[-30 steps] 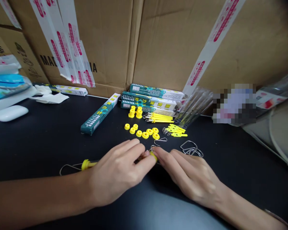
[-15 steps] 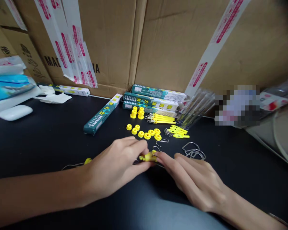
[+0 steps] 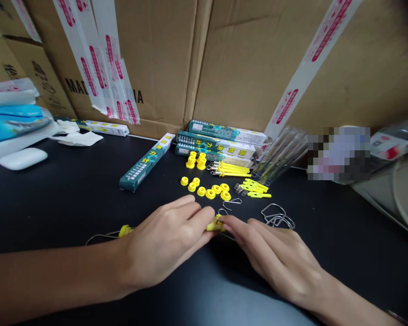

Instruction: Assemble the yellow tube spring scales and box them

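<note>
My left hand rests on the black table with its fingers pinched on a small yellow plastic part. My right hand meets it from the right, fingertips closed on the same yellow part. A yellow piece on a wire hook sticks out from behind my left hand. Just beyond my fingers lie several yellow rings, yellow caps, yellow rods, small yellow clips, a loose wire hook and a bunch of wire loops.
Teal and white long boxes lie against taped cardboard cartons at the back. Clear tubes lean at the right. A white case, tissue and blue packs sit at the far left.
Both hands stay pinched together on the yellow part and have turned it slightly; the yellow piece behind my left hand shifted a little. The view has drifted slightly.
</note>
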`<action>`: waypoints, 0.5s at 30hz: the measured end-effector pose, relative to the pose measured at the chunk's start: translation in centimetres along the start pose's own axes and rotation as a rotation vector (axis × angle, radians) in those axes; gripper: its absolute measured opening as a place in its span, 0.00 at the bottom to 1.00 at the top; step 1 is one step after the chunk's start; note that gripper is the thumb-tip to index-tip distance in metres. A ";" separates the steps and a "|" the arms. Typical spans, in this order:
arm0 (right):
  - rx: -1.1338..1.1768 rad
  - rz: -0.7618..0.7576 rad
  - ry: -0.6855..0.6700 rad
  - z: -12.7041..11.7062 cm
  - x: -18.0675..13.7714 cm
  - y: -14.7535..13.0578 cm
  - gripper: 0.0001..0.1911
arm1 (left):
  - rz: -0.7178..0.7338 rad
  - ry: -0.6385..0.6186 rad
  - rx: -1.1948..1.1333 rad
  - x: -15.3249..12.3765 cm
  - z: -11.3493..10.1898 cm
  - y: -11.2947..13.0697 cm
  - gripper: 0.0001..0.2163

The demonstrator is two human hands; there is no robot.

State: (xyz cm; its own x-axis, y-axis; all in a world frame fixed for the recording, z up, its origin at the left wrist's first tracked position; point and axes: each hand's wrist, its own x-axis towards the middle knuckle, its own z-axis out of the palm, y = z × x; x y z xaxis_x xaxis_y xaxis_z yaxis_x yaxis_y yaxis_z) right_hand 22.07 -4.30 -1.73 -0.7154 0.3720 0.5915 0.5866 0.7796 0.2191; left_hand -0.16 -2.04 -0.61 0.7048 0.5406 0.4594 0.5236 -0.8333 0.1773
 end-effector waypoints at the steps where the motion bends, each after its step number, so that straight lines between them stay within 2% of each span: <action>1: 0.008 0.026 0.003 0.0 0.0 0.0 0.11 | 0.018 0.005 0.027 0.0 0.0 0.0 0.04; 4: 0.027 0.069 -0.001 0.1 0.0 -0.2 0.11 | 0.037 0.007 0.069 -0.1 0.0 0.1 0.04; 10: 0.009 -0.009 0.001 0.0 -0.2 0.0 0.11 | -0.014 -0.026 0.010 0.0 -0.3 0.2 0.07; 15: 0.064 0.014 -0.024 0.2 0.1 0.1 0.12 | -0.005 -0.015 0.016 -0.1 -0.3 -0.3 0.06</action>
State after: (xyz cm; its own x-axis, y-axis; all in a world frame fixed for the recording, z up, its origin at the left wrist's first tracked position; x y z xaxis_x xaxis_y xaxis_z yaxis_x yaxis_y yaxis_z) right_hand 21.92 -4.07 -1.82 -0.7164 0.3947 0.5753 0.5721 0.8044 0.1605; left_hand -0.52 -1.92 -0.45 0.7093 0.5467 0.4451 0.5347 -0.8286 0.1657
